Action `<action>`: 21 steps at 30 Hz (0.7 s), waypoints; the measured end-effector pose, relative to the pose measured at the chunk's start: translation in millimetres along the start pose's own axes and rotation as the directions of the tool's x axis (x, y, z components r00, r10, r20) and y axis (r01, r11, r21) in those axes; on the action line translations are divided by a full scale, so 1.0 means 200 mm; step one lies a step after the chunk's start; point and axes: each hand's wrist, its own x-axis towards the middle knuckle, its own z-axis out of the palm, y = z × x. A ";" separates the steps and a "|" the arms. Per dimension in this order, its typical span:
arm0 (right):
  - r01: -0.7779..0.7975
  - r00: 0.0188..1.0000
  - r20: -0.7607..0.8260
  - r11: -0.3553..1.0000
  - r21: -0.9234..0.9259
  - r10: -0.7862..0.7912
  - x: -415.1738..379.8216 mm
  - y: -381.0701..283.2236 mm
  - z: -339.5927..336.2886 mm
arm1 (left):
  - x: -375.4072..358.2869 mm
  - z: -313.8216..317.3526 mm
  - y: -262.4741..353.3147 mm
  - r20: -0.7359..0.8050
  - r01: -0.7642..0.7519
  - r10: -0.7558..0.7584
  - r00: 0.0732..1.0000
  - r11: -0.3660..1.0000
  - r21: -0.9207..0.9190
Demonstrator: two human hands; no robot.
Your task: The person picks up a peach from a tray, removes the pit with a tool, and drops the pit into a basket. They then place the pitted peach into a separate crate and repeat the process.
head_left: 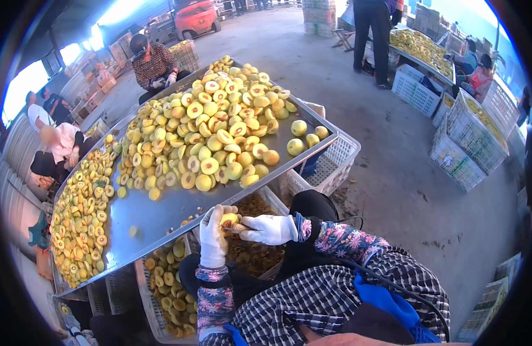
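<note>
nearest the camera is a black-and-white checked garment (318,294) with a strip of blue cloth (387,297) over it, and floral sleeves (346,239) run out to white gloves. the left hand (213,239) rises from an almost upright forearm, fingers pointing up and curled around a piece of yellow fruit (228,219), just over the near edge of the tray. the right hand (269,229) comes in from the side, its forearm nearly level, closed around a slim tool (237,228) whose tip is against or close beside the fruit (the fingers hide too much of it to say what kind it is).

beneath the hands, a crate (274,202) holds brownish scraps; to its left, another crate (143,288) holds fruit halves. beyond, the metal tray (156,213) bears a large heap of halved fruit (214,132), a second heap (78,236) along its left side, and a few rounder fruits (299,128) at the right corner, above a white basket (350,153).

across the tray sits a person in a patterned top (153,66). to the right, stacked crates (456,158) carry small marks, too tiny to read. farther off, a person in dark trousers (372,34) stands, and a red vehicle (194,20) is parked.
</note>
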 end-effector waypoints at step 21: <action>-0.489 0.835 0.461 0.022 0.872 0.300 -0.07 -0.10 0.07 | 0.01 0.05 -0.07 -0.106 0.066 -0.073 0.992 0.996 -0.063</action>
